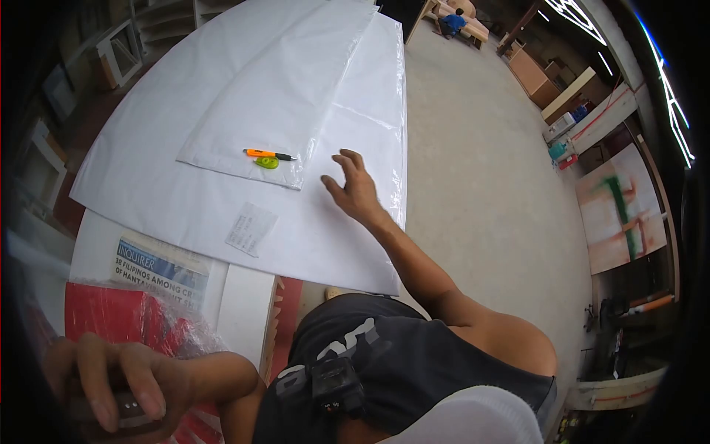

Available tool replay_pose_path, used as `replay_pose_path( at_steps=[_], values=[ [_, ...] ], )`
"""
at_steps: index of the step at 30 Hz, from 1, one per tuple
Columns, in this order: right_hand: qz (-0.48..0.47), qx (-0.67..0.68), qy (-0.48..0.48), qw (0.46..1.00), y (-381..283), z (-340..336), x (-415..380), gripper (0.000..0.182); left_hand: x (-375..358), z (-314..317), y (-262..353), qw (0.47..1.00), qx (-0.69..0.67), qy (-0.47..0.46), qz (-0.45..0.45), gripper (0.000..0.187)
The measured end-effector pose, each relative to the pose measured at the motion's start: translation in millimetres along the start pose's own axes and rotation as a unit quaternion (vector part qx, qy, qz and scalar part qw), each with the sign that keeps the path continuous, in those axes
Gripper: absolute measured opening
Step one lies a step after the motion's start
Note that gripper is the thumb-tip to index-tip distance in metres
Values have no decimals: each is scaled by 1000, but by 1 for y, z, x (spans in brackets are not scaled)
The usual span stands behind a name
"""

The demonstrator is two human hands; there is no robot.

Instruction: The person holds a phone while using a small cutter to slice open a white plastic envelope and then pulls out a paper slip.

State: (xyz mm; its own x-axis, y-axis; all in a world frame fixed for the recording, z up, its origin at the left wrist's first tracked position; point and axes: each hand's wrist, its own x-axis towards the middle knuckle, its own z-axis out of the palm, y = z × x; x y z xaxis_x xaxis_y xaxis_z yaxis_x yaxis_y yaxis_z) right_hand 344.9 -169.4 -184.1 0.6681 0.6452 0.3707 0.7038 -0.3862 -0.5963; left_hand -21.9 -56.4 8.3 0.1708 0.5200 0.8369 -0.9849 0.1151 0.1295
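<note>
My right hand (355, 187) reaches over a large white sheet (174, 181), its fingers apart and nothing in them. To its left, an orange and black pen (259, 153) and a small lime-green rounded item (267, 163) lie side by side on a narrower plastic-wrapped white panel (244, 111). A handwritten paper slip (251, 228) rests on the sheet nearer to me. At the lower left, close to the camera, my left hand (122, 374) curls its fingers over a dark object with small pale dots (129, 414); its kind I cannot tell.
A newspaper (163, 270) and a red plastic-wrapped bundle (111, 314) lie at the near left. Concrete floor (473, 170) runs along the right. A person in blue (452, 24) crouches far off. A paint-smeared board (621, 211) leans at the right; shelving (163, 22) stands behind.
</note>
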Motion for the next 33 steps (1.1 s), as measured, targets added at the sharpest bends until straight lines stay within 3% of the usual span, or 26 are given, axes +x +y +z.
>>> replay_pose_path(
  at_steps=[4,6,11,21,33],
  values=[
    [-48,31,-45,997,-29,41,30,60,-3,-4,12,1000,20,-20,-5,40],
    [-46,39,-68,996,-42,57,43,61,-3,-2,18,997,-36,-15,-69,35],
    [-62,-50,-108,991,-40,93,61,67,-3,-5,20,999,15,-21,-22,29],
    [-39,-6,-127,991,-40,92,61,72,-5,-14,30,1000,19,-18,-13,12],
    [-38,-9,-117,992,-37,94,63,71,-11,-13,29,999,39,6,-10,17]
  ],
)
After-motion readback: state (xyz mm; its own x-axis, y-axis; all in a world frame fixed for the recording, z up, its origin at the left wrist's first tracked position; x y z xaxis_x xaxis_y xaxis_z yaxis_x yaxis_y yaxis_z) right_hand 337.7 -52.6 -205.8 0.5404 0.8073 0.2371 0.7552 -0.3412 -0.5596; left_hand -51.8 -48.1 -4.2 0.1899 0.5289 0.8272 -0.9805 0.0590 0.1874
